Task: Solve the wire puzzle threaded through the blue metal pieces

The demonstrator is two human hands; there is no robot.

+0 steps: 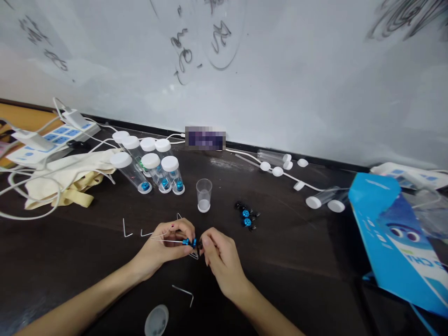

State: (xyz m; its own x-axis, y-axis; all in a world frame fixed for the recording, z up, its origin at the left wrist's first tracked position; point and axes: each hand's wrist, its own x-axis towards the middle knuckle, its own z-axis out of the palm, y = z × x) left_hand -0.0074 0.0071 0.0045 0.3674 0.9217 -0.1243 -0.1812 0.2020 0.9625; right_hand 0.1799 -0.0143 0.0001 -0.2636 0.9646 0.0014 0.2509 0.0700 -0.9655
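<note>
My left hand (168,242) is closed, holding a small blue metal part (186,242) between thumb and fingers. A thin pale wire or cord runs across that hand and loops below the part. My right hand (222,259) pinches a small black piece (200,245) right against the blue part's end; the fingers partly hide it. Beyond the hands stands an uncapped clear tube (204,193). More small blue and black parts (247,217) lie to the right. L-shaped hex keys lie about: one (125,228) farther left, one (145,233) beside my left hand, one (185,291) nearer me.
A shallow round cap (156,321) with small dark bits sits at the front edge. Several white-capped tubes (136,168) stand back left, near a cloth bag (70,175) and power strip (56,140). Loose caps (277,171) and a blue package (392,238) are at right.
</note>
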